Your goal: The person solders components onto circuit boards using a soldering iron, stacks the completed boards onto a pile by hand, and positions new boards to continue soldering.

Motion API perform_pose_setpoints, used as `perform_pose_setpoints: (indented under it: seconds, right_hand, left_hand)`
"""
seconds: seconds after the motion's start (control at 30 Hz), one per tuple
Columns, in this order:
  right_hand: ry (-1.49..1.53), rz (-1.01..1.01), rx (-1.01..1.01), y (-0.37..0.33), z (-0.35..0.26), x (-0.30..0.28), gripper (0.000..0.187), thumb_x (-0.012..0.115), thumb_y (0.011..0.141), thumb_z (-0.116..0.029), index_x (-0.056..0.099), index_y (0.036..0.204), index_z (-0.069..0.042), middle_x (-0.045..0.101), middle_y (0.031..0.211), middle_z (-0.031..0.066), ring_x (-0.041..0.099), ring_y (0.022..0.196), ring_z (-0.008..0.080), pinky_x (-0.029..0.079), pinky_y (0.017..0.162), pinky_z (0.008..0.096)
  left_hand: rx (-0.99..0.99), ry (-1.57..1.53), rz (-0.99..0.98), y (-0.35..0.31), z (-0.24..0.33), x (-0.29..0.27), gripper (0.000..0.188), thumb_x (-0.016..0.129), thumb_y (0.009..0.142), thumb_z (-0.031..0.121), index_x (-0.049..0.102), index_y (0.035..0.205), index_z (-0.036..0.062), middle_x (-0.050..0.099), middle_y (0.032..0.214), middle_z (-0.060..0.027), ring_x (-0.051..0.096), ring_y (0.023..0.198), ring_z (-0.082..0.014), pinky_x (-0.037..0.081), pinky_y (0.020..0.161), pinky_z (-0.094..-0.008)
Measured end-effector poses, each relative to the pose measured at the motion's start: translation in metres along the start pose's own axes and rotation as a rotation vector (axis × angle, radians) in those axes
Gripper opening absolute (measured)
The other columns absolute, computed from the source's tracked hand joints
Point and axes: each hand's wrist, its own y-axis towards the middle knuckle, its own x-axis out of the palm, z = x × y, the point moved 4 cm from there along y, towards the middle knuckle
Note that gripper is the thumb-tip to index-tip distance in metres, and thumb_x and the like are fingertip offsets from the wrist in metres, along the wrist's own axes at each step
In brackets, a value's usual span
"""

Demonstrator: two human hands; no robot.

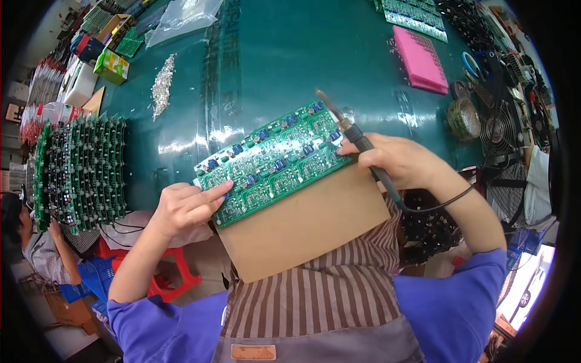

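A green circuit board (275, 162), set with blue and green components, lies tilted across the table edge and a brown cardboard sheet (308, 227). My left hand (189, 207) grips its left end, the index finger stretched over the top face and the other fingers curled; the thumb is hidden. In my right hand (399, 158) is a soldering iron (366, 145) with a dark handle, its metal tip pointing up and away beyond the board's far right corner. Fingertips of that same hand touch the board's right end. The iron's cord loops below my right wrist.
Rows of upright circuit boards (85, 175) stand at the left. A pile of small silvery parts (163, 88), a plastic bag (184, 21) and a green carton (111, 66) lie farther off. At right are a pink block (419, 60), a tape roll (463, 119) and a fan (501, 128). Another person (45, 251) sits far left.
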Motion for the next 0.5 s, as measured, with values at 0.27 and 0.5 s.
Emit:
perform_pose_setpoints:
  seconds: [0.27, 0.5]
  right_hand:
    - [-0.222, -0.139, -0.020, 0.004, -0.020, -0.014, 0.036, 0.065, 0.079, -0.011, 0.050, 0.112, -0.009, 0.061, 0.119, 0.0143, 0.055, 0.116, 0.0369, 0.046, 0.098, 0.0431]
    - [-0.225, -0.056, 0.307, 0.014, 0.018, -0.037, 0.036, 0.057, 0.080, -0.003, 0.046, 0.113, -0.011, 0.065, 0.103, 0.0149, 0.063, 0.092, 0.0393, 0.051, 0.075, 0.0449]
  left_hand:
    - [0.203, 0.260, -0.044, 0.002, 0.017, 0.005, 0.020, 0.070, 0.070, 0.003, 0.051, 0.072, 0.0079, 0.068, 0.115, -0.0102, 0.052, 0.051, -0.0078, 0.041, 0.045, -0.0225]
    - [0.170, 0.383, 0.067, 0.061, 0.093, 0.047, 0.025, 0.064, 0.079, 0.006, 0.046, 0.062, 0.0078, 0.071, 0.093, -0.0200, 0.046, 0.045, -0.0070, 0.034, 0.040, -0.0216]
